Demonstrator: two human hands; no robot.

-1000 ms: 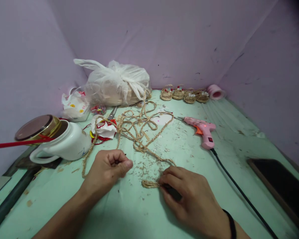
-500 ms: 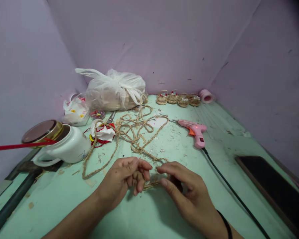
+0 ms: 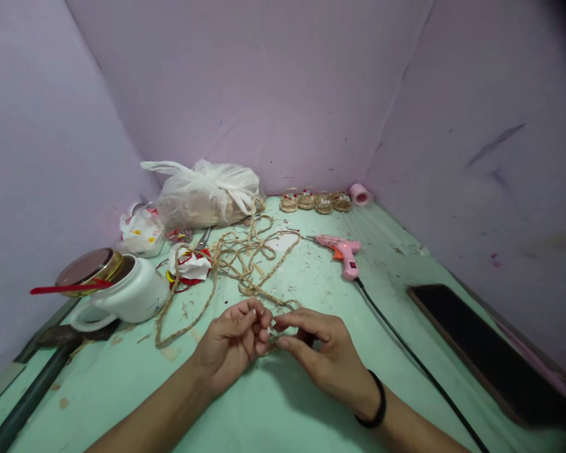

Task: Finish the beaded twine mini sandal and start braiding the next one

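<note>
My left hand [image 3: 236, 333] is palm up with its fingers curled and the thumb bent in; whatever they hold is hidden or too small to name. Facing it, my right hand [image 3: 318, 343] has thumb and forefinger apart, their tips close to the left fingertips. A tiny whitish bit shows between the two hands. Just beneath the fingertips a short stretch of braided straw cord [image 3: 252, 289] shows, while the rest of it lies in loose loops on the table beyond. The right hand blocks part of the cord.
A pink glue gun [image 3: 342, 248] with a black cable and a dark phone [image 3: 481, 352] lie right. Left are a white mug [image 3: 139, 292], a red stick [image 3: 70, 287] and a hammer [image 3: 33, 390]. Behind are a plastic bag [image 3: 212, 195], small woven pieces [image 3: 306, 200] and pink tape [image 3: 361, 195].
My hands have come closer together, the right one moving left toward the left fingertips. Less cord shows between them. The camera view has shifted a little.
</note>
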